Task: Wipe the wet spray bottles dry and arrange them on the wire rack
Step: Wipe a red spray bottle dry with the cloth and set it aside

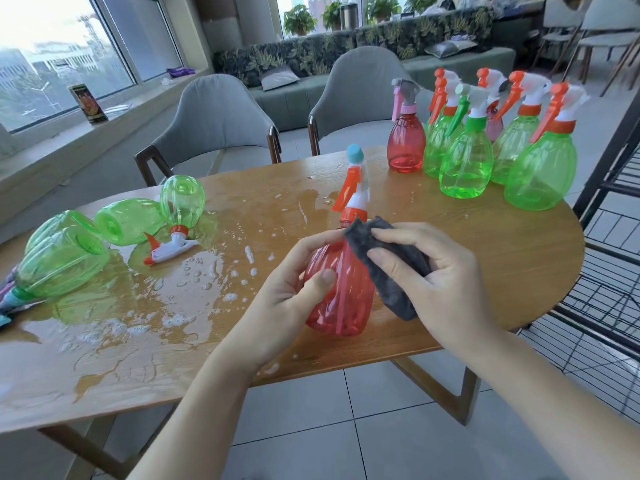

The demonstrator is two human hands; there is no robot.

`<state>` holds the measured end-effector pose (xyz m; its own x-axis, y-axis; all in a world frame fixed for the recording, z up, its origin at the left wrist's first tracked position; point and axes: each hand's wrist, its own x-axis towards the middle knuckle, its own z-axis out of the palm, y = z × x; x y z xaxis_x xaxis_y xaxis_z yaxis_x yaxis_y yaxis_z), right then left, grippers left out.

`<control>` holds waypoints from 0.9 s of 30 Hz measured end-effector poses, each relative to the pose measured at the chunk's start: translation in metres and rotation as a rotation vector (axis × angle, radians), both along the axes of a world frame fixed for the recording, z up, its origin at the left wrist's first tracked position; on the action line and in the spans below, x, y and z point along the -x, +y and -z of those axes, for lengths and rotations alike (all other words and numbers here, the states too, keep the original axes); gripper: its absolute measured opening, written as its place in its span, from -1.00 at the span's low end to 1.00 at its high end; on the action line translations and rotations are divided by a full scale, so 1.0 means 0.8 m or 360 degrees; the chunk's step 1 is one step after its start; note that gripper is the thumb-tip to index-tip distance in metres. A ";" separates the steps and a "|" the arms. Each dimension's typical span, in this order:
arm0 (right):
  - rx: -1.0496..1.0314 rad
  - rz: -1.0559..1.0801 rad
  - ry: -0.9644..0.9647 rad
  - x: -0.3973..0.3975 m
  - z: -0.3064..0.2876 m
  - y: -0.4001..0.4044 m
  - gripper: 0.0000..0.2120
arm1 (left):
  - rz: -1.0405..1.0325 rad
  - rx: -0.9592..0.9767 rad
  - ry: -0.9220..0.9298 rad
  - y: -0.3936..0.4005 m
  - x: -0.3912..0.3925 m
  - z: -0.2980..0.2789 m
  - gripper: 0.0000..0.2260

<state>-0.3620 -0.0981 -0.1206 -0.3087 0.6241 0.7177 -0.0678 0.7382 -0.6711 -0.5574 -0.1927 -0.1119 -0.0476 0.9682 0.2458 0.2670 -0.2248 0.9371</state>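
Red translucent plastic is what we have in hand: the red spray bottle [341,289] stands near the front edge of the wooden table [485,258], just right of the puddle [145,306]. Our left hand [294,289] grips its belly, thumb pressed on the front and the other fingers curled round the far side. Our right hand [433,271] pinches the grey cloth [388,265] between thumb and bunched fingers, against the bottle's shoulder.

To do this well, we judge it best to turn the bottle with the left hand while the cloth runs down the ribs, then work round the orange collar and trigger [349,192], where water likely hides. We should set it down away from the puddle. The upright bottles [485,147] wait at the far right, lying green ones [86,244] look still wet at the left, and the wire rack [609,237] stands just beside the table's right end.
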 end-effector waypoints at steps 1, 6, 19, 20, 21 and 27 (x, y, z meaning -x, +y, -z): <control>0.0022 -0.0001 0.0017 0.001 -0.001 0.001 -0.81 | -0.0003 0.0003 0.0010 0.000 -0.001 0.000 -0.63; -0.0196 -0.0037 -0.0115 0.003 0.011 -0.007 -0.82 | -0.0071 0.0003 -0.0138 0.005 -0.004 0.003 -0.67; -0.0505 0.0042 -0.0221 0.005 0.015 -0.011 -0.82 | -0.0068 0.0109 -0.0351 0.010 0.001 0.007 -0.67; -0.0439 0.0076 -0.0174 0.006 0.011 -0.006 -0.82 | -0.0049 0.0107 -0.0344 0.009 0.002 0.008 -0.66; -0.0352 0.0095 -0.0122 0.006 0.007 -0.001 -0.81 | -0.0027 0.0100 -0.0341 0.008 0.003 0.009 -0.65; 0.0121 0.0087 0.0056 0.009 0.005 0.008 -0.83 | 0.0021 0.0052 -0.0266 0.005 0.009 0.011 -0.63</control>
<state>-0.3690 -0.0913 -0.1248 -0.2483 0.6925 0.6774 -0.0533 0.6885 -0.7233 -0.5650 -0.1890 -0.1207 -0.0725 0.9764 0.2036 0.1040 -0.1956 0.9751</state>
